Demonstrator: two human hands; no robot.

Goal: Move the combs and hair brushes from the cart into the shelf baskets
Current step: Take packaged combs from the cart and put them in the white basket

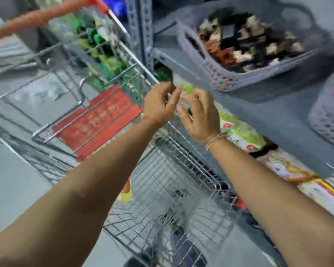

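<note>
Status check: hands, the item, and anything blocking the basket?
Both hands, left hand and right hand, pinch one small blurred item over the cart. Grey basket just above right, already part-filled. Path looks open.

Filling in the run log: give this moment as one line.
left hand and right hand: together on small blurred item | above cart | basket not reached

Bright wire mesh on the cart, thin shiny metal rods catching the light, with a red plastic flap of slatted, matt finish across its seat. The cart handle looks orange plastic. Up on the grey painted metal shelf, a lilac plastic basket, perforated and dull. Thin red thread on the left wrist; pale cord on the right. Glossy printed packets below.
</note>
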